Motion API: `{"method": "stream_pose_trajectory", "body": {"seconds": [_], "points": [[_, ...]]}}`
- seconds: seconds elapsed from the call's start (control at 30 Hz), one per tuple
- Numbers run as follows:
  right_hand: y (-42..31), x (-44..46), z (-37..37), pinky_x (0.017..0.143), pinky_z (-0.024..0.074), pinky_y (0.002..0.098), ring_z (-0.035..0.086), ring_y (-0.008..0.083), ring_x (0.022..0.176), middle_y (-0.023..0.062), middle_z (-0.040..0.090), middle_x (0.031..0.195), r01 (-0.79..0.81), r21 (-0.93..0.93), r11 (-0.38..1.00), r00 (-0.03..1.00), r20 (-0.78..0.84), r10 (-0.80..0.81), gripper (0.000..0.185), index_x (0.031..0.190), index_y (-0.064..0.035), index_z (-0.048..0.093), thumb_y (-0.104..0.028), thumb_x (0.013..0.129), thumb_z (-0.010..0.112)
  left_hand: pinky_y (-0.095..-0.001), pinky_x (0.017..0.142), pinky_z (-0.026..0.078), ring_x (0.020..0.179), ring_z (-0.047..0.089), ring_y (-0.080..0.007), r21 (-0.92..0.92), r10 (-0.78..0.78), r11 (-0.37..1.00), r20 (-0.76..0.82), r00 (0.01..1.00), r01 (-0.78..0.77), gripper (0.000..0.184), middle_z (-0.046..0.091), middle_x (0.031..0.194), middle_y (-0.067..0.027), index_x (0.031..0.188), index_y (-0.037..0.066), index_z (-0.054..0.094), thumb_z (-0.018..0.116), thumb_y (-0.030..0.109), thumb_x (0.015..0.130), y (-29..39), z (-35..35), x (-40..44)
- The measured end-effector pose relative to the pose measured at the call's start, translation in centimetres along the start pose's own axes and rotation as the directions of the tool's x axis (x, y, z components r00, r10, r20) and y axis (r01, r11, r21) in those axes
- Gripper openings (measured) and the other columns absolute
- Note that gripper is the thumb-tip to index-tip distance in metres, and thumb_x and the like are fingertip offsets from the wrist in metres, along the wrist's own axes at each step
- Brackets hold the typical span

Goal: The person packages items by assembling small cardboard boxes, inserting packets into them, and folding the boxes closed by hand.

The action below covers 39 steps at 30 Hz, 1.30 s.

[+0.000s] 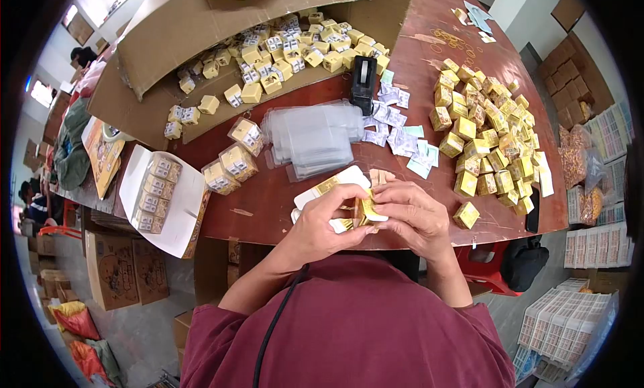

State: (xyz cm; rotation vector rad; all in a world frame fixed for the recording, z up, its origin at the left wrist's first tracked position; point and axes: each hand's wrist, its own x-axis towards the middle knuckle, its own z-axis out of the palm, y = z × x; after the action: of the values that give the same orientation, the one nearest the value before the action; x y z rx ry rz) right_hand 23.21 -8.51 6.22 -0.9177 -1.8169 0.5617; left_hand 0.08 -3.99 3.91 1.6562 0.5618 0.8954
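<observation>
We see clear plastic sleeves (312, 136) stacked, presumably for easy reach; the left hand (323, 221) grasps a small yellow carton (365, 211), apparently steadying it while the right hand (417, 219) pinches its opposite side; rightward, yellow boxes (493, 146) lie heaped.

Bare tabletop (251, 217) is left to the side of the left grip (320, 220), where a hand could be passed as far as the wrapped packs (235, 163) and the white carton (127, 186). Straight ahead, the way is obstructed by stacked plastic sheets (312, 136), then the tape dispenser (362, 89). Farther right, a lane is pinched between small packets (402, 143) and piled yellow boxes (493, 136); a lone box (466, 215) is met just beside the right grip (417, 217).
</observation>
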Motion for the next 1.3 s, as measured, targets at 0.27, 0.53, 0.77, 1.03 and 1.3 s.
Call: {"method": "stream_pose_trajectory", "body": {"seconds": [0.27,0.53,0.77,1.03,1.3], "points": [[-0.6,-0.5,0.3,0.109,0.0572,0.0454,0.075,0.0345,0.121,0.0178,0.079,0.12,-0.137,-0.052,0.989,0.991,-0.012,0.136,0.028,0.109,0.0011,0.082,-0.007,0.084,0.088,-0.0363,0.096,0.064,0.114,0.072,-0.0195,0.204,0.024,0.978,0.069,0.997,-0.037,0.052,0.07,0.129,-0.0122,0.134,0.001,0.064,0.085,0.002,0.086,0.7,-0.6,0.4],[-0.1,-0.8,0.2,0.106,0.0594,0.0435,0.078,0.0285,0.114,0.014,0.083,0.11,-0.304,0.149,0.941,0.949,-0.034,0.312,0.018,0.109,-0.001,0.083,-0.002,0.091,0.082,-0.0364,0.099,0.064,0.116,0.071,-0.0186,0.121,-0.033,0.992,0.093,0.995,0.021,0.053,0.068,0.133,-0.0117,0.137,0.001,0.062,0.084,0.003,0.089,0.6,-0.5,0.3],[-0.4,-0.6,0.4,0.101,0.062,0.0413,0.077,0.0309,0.115,0.0167,0.081,0.112,-0.277,0.077,0.958,0.96,-0.016,0.279,0.019,0.11,0.0001,0.082,-0.005,0.092,0.081,-0.0393,0.096,0.064,0.11,0.071,-0.0213,0.051,-0.075,0.996,0.054,0.996,0.073,0.049,0.069,0.127,-0.0115,0.135,0.005,0.062,0.083,0.011,0.092,0.1,-0.1,0.4],[-2.4,0.2,0.1,0.09,0.0638,0.042,0.077,0.0356,0.107,0.0171,0.078,0.114,0.007,-0.394,0.919,0.99,0.133,0.05,0.033,0.117,0.0012,0.075,-0.009,0.087,0.084,-0.0347,0.089,0.061,0.108,0.071,-0.0168,-0.212,-0.274,0.936,0.067,0.959,0.282,0.049,0.07,0.125,-0.0136,0.136,0.002,0.056,0.081,0.012,0.096,-0.8,0.5,-0.1],[2.0,-0.6,-3.9,0.079,0.0613,0.0409,0.075,0.0338,0.092,0.0164,0.076,0.101,-0.2,-0.523,0.828,0.979,-0.148,0.143,0.022,0.106,0.0005,0.075,-0.006,0.087,0.084,-0.033,0.091,0.06,0.112,0.071,-0.0168,0.201,-0.293,0.927,-0.137,0.946,0.316,0.034,0.073,0.127,-0.0137,0.129,0.0,0.065,0.077,0.013,0.1,-5.1,-2.4,1.2]]}}
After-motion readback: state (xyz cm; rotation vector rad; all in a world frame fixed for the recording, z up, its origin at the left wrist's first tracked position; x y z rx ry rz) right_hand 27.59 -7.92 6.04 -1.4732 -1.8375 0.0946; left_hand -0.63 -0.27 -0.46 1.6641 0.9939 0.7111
